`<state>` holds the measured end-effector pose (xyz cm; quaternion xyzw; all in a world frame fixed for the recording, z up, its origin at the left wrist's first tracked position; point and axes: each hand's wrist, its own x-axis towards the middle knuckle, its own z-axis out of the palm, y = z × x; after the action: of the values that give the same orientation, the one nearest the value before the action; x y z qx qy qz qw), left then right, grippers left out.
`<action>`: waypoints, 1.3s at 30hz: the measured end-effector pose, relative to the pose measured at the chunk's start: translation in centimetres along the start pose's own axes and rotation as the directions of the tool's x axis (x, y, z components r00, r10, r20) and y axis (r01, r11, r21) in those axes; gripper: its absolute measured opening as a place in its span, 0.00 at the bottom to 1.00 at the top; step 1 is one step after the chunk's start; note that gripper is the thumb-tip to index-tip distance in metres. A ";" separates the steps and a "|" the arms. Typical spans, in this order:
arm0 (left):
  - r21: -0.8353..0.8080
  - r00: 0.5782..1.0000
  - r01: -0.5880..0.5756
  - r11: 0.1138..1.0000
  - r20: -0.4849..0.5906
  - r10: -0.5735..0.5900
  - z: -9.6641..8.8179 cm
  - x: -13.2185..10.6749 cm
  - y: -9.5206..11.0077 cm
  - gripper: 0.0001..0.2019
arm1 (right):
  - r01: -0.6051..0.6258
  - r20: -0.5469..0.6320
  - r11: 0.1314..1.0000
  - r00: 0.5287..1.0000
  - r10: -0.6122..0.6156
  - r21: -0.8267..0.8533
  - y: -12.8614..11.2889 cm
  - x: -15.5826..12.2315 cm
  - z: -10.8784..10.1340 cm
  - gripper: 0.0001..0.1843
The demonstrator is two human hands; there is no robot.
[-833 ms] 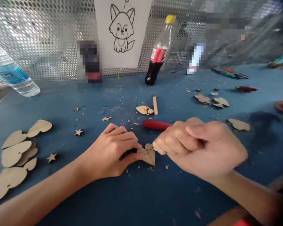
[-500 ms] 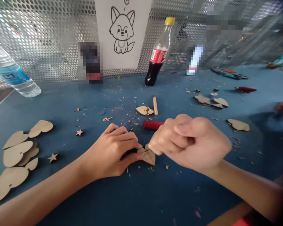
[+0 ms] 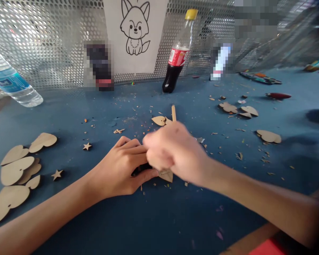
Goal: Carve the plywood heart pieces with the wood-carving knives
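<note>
On blue table [image 3: 69,219], left hand [image 3: 119,166] clamped on wooden heart [image 3: 166,176]; right hand [image 3: 175,150] blurred, grip unclear; red cola bottle label [image 3: 178,56] unreadable.

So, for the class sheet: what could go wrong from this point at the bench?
The right hand is blurred with motion right beside the left hand, so a slip could catch its fingers. The small wooden heart looks thin and might crack or shift in that grip. Loose wood chips could also get underneath it.
</note>
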<state>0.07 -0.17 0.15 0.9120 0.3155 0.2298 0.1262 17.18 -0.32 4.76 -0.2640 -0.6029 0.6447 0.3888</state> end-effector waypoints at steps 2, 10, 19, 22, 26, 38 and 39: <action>-0.023 0.999 -0.034 0.999 0.039 0.035 -0.1 0.1 0.1 0.07 | -0.015 -0.074 0.995 0.997 0.022 0.094 0.1 0.1 -1.4 0.22; -0.037 0.994 -0.060 0.998 0.084 0.063 -0.3 0.0 -0.1 0.08 | 0.060 0.295 0.963 0.955 0.021 -0.263 -0.4 -1.7 2.2 0.22; -0.017 0.997 -0.052 0.999 0.056 0.052 0.0 0.0 0.0 0.07 | 0.041 0.230 0.955 0.967 -0.112 0.295 -1.3 -1.0 -4.1 0.25; -0.025 0.999 -0.044 0.999 0.022 0.045 0.0 -0.1 0.0 0.07 | 0.141 0.002 0.955 0.989 -0.146 0.260 -2.5 -1.2 -5.0 0.27; 0.111 0.985 -0.040 0.993 -0.163 0.058 -0.6 -0.1 -0.3 0.07 | 0.201 -0.204 0.957 0.966 -0.158 0.209 -2.6 -1.2 -5.5 0.27; 0.389 0.959 -0.262 0.883 0.005 0.283 -3.2 0.8 0.3 0.07 | 0.276 -0.250 0.947 0.940 -0.230 0.165 -1.1 -1.1 -5.2 0.27; 0.328 0.971 -0.212 0.921 -0.037 0.236 -3.1 0.8 0.3 0.05 | 0.292 -0.250 0.945 0.935 -0.250 0.148 -0.9 -1.1 -5.2 0.27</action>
<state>-0.74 0.39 3.16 0.9410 0.2469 0.2225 -0.0632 22.20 1.73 4.84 -0.2132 -0.5233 0.6027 0.5634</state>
